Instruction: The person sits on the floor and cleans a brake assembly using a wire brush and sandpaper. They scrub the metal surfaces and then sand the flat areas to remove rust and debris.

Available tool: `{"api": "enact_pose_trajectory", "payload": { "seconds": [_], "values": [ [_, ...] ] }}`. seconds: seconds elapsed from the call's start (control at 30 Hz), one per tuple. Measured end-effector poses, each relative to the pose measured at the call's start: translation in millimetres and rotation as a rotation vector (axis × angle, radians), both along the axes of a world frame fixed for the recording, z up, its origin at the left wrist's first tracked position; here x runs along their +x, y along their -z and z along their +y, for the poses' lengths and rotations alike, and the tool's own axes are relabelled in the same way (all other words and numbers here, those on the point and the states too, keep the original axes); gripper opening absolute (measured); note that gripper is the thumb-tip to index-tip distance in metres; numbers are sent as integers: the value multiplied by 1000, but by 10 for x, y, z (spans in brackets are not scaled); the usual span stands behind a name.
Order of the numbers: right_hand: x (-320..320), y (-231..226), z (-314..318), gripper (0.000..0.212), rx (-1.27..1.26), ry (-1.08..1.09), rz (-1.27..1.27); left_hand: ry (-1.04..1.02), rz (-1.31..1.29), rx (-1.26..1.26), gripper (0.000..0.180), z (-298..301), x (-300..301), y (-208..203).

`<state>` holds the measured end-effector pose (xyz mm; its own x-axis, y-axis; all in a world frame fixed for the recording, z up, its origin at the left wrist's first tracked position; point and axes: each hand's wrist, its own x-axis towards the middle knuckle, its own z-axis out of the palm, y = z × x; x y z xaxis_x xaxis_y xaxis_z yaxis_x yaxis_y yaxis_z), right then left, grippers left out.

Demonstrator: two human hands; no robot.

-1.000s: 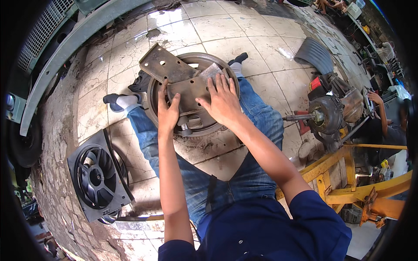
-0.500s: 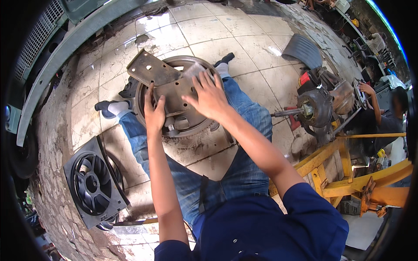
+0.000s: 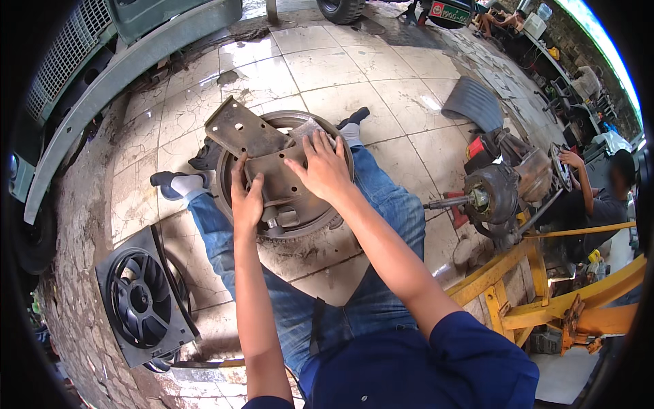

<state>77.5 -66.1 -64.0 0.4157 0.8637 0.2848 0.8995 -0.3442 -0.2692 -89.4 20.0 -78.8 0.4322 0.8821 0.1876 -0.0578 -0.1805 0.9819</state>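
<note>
A rusty steel bracket plate [image 3: 279,180] with several holes lies on a round toothed flywheel [image 3: 227,184] between my legs. My left hand [image 3: 246,201] grips the bracket's near left side, thumb and fingers apart on the metal. My right hand [image 3: 323,167] presses a light grey sheet [image 3: 306,129], which looks like sandpaper, against the bracket's right part; its fingers are stretched over the sheet. Below the plate, near my left hand, shows a short cylindrical metal part [image 3: 289,217]. The sheet's underside is hidden.
A black radiator fan [image 3: 139,303] lies on the tiled floor at left. On the right stand a greasy axle assembly [image 3: 490,198], a yellow steel frame [image 3: 538,300] and a curved black rubber sheet [image 3: 473,102]. Another person [image 3: 606,198] sits at far right. A vehicle bumper [image 3: 102,88] curves along the upper left.
The view has tilted up, so the scene sits lower and a tyre shows at the top. The sheet under my right hand, blurred before, is now sharper. My left hand keeps its place on the bracket.
</note>
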Motion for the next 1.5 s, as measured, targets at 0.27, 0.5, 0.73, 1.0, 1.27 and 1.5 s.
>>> {"api": "enact_pose_trajectory", "payload": {
  "seconds": [0.27, 0.5, 0.73, 1.0, 1.27, 1.5],
  "values": [
    [-421, 142, -870, 79, -30, -102, -40, -13, -12, 47, 55, -10, -106, 48],
    [-77, 142, -125, 78, 59, -21, -108, 2, -9, 7, 53, -1, -54, 56],
    [-304, 134, -625, 80, -41, -69, -57, -4, -27, 26, 52, 36, -104, 101],
    [-118, 135, -476, 81, -16, -98, -98, -18, 8, 44, 53, 39, -66, 41],
    [-173, 225, -426, 72, 51, -57, -31, -1, -5, 21, 54, 19, -101, 70],
    [-369, 187, -904, 68, -27, -64, -131, -16, 7, 29, 53, -7, -83, 58]
  ]
}}
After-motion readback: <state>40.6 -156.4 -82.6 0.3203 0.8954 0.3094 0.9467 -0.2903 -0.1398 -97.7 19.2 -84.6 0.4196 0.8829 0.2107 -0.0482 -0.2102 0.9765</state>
